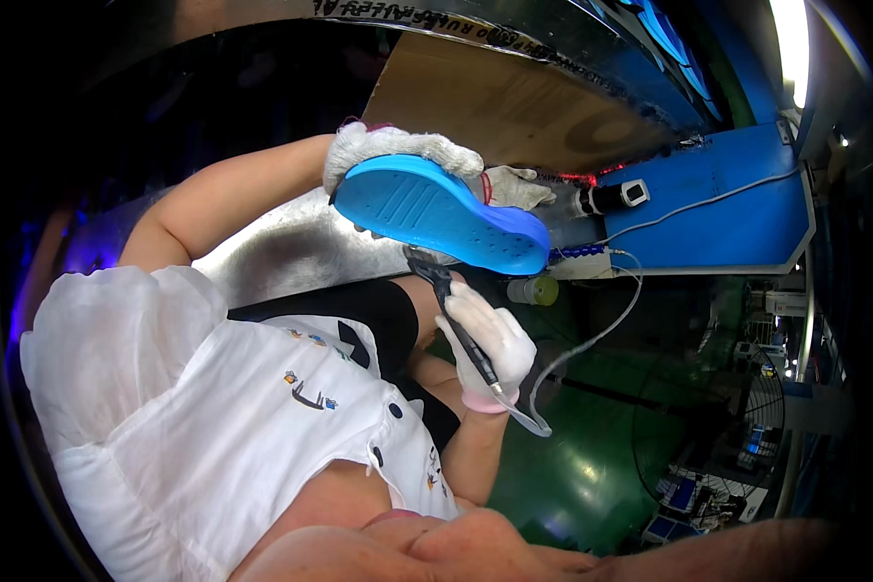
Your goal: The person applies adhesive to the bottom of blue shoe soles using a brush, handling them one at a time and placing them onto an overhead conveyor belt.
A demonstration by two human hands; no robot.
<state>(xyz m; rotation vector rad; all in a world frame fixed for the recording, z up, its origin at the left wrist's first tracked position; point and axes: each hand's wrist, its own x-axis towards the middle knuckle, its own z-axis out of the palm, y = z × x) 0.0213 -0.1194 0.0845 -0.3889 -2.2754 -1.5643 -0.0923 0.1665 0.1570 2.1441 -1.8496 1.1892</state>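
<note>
My left hand (398, 150), in a white knit glove, grips a bright blue shoe sole (436, 213) by its edge. Ridges run across one part of the sole's visible face, and small holes dot the other end. In a thin white glove with a pink cuff, my right hand (490, 339) is closed around a slim black handheld tool (466, 335). Its wider head is just below the sole; whether they touch, I cannot tell. From the tool's rear end a grey cord (563, 364) loops up to the bench. The tool's exact kind is unclear.
Behind the sole lies another white knit glove (519, 189), partly hidden. A black cylinder with a white end (616, 197) rests by a blue panel (713, 218). Brown cardboard (495, 97) leans behind the metal bench (281, 252). A yellow-green roll (543, 290) sits below; a wire fan (713, 432) stands right.
</note>
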